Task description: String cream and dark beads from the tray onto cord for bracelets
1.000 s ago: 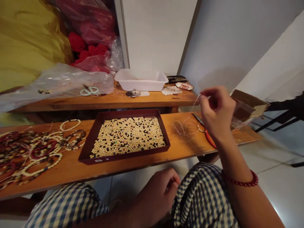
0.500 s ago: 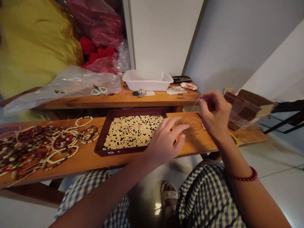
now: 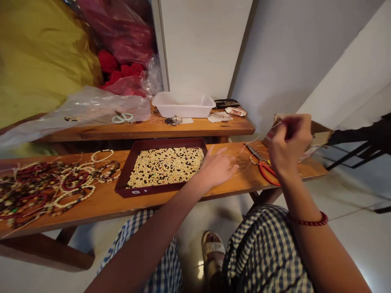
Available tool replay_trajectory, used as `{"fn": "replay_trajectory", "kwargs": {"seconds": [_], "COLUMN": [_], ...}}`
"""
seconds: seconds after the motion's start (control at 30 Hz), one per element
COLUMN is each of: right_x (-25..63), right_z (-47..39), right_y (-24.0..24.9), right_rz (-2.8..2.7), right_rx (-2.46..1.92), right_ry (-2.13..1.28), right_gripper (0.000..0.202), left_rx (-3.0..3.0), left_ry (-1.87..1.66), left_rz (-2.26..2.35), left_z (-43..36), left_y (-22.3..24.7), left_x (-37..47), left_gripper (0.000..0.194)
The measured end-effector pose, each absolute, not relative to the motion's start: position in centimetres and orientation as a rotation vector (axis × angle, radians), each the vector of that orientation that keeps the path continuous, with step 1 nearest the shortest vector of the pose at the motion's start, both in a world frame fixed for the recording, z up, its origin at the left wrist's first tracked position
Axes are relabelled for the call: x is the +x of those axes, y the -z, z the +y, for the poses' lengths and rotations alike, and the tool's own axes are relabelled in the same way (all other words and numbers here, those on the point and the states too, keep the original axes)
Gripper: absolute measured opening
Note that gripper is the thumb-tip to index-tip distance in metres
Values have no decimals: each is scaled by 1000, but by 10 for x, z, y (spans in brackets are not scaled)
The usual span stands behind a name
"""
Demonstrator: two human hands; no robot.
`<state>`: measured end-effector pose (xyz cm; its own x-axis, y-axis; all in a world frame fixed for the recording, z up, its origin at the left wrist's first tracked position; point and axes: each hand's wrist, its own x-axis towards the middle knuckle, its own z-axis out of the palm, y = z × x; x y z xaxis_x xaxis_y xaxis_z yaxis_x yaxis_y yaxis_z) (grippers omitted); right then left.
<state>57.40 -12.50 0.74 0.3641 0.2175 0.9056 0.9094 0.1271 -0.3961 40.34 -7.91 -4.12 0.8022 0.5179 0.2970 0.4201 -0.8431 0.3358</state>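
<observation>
My left hand point(image 3: 216, 167) lies with fingers spread at the right edge of the dark red tray point(image 3: 122, 188), over thin coiled thread point(image 3: 242, 162) on the bench. Small cream beads point(image 3: 165, 165), mixed with dark ones, cover the tray's bottom. Raised above the bench at the right, my right hand point(image 3: 290, 142) is closed in a pinch on a thin thread point(image 3: 259, 136) that runs down toward the coil. Red-handled pliers point(image 3: 266, 169) rest on the bench beneath it. A red beaded bracelet point(image 3: 311, 221) circles my right wrist.
Many beaded bracelets point(image 3: 73, 179) are heaped on the bench's left part. The rear bench point(image 3: 137, 130) holds a white plastic tub point(image 3: 183, 110), light-blue scissors point(image 3: 122, 118) and clear plastic. A cardboard box point(image 3: 320, 134) stands behind my right hand.
My right hand has moved right, drawing the thread out farther. The pliers have come into fuller view. My left hand stays beside the tray, and the camera view has shifted slightly.
</observation>
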Motion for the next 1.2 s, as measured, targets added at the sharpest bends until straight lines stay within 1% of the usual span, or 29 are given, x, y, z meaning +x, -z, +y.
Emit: {"fn": "replay_trajectory", "kwargs": {"seconds": [0.17, 0.27, 0.33, 0.4, 0.47, 0.57, 0.67, 0.8, 1.07, 1.2], "right_x": [590, 591, 587, 580, 570, 554, 542, 533, 516, 510], "right_z": [-131, -132, -133, -135, -137, -139, -136, -128, -118, -114], "right_y": [-8, -9, -10, -12, -14, -17, -18, -18, -24, -23], "right_rz": [-980, -1013, -1116, -1248, -1339, -1359, -1326, -1240, -1139, -1181], "right_rx": [-1370, -1330, -1301, -1283, -1267, -1221, -1175, -1105, -1034, -973], "right_ry": [740, 671, 515, 284, 65, -173, -367, -635, -1100, -1271], "right_gripper": [17, 13, 8, 3, 1, 5, 8, 10, 12, 12], "left_rx": [2771, 2698, 2560, 2327, 2051, 1765, 1703, 1519, 1096, 982], "left_ry": [-464, -579, -780, -979, -1085, -1028, -873, -767, -756, -797], "left_rz": [766, 808, 804, 746, 650, 485, 372, 401, 314, 388], "left_z": [-82, -80, -78, -78, -78, -79, -78, -75, -65, -54], "left_y": [41, 41, 39, 33, 26, 14, 8, 5, -12, -19], "left_x": [402, 404, 406, 407, 407, 402, 394, 382, 339, 305], "left_gripper": [33, 30, 29, 30, 30, 30, 22, 12, 11, 14]}}
